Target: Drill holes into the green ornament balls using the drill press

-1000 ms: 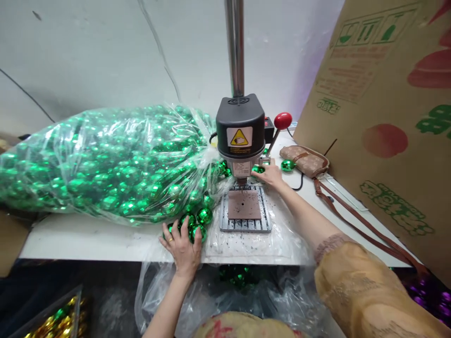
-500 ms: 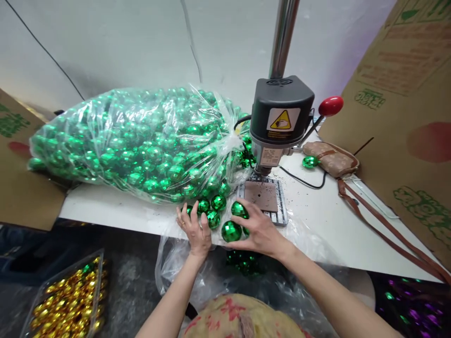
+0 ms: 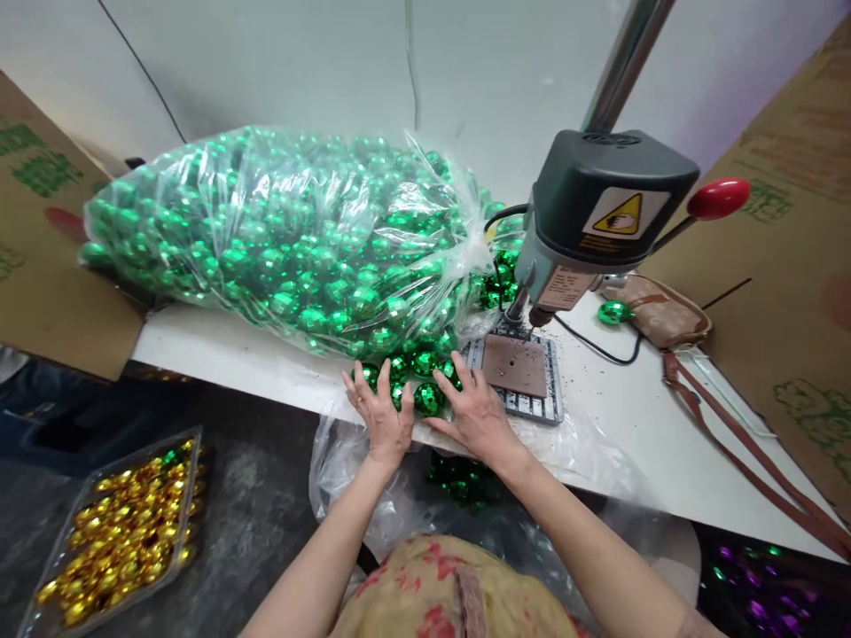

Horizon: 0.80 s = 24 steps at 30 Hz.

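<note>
Several shiny green disco-ball baubles point(image 3: 429, 399) lie bunched at the table's front edge. My left hand point(image 3: 386, 421) cups the left side of the bunch, its fingers spread and touching the baubles. On the other side my right hand point(image 3: 480, 421) reaches over with fingers apart, its fingertips against the baubles. Neither hand visibly grips one. Close to the right hand is the drill press point(image 3: 612, 204), with a brown board point(image 3: 515, 365) on its slotted base. Behind the bunch lies a big clear plastic bag point(image 3: 292, 248) packed with green baubles, tied at its neck.
Cardboard boxes point(image 3: 59, 239) flank the white table point(image 3: 638, 425). A small bag point(image 3: 665, 310) with a brown strap lies at right, beside one loose green bauble point(image 3: 615, 312). Gold baubles fill a clear tray point(image 3: 190, 496) at lower left. Clear plastic sheeting point(image 3: 332, 461) hangs below the table edge.
My right hand has pushed its baubles left against the others, and the hands are closer together. The view has shifted, so the drill press appears farther right and larger.
</note>
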Available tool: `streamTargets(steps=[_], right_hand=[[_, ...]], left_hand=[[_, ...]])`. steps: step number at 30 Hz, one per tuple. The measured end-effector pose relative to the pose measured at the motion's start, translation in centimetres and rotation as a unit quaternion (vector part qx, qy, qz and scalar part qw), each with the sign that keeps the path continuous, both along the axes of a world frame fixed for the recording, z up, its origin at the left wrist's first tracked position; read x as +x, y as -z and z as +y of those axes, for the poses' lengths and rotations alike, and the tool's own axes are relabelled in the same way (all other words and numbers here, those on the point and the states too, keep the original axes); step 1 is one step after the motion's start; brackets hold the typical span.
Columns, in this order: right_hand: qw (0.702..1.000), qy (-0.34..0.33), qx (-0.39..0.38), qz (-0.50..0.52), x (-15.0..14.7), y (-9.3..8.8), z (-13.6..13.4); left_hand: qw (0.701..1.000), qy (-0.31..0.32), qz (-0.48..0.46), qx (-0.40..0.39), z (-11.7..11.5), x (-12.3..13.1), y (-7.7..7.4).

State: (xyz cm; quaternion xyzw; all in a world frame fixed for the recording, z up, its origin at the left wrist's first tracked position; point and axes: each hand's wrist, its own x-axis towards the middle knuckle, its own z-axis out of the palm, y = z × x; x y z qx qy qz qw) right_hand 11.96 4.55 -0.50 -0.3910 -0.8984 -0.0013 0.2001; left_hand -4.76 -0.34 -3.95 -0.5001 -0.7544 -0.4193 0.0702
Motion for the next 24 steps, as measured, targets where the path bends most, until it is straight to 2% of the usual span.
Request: streamTargets(steps=[7,16,20,24], right_hand=[[0.998,0.026,0.018,0.056,0.7,1.4,-0.8],[0.990,0.037,0.022,0.136,1.7,1.3,-1.8],[0.979,0.053,-0.003,0.196,2.6,1.4,-2.0],[0.956,0.077,-0.056,0.278,3.1,1.2,-2.3]], left_hand=[[0.999,0.022,0.010,0.021,-1.0,-0.2,0.9],[0.997,0.040,0.056,0.036,-2.2,-1.0,1.2],[0.995,0.045,0.089,0.009,-2.6,-1.2,1.7],[0.992,0.034,0.124,-0.010,-3.2,-1.1,2.5]])
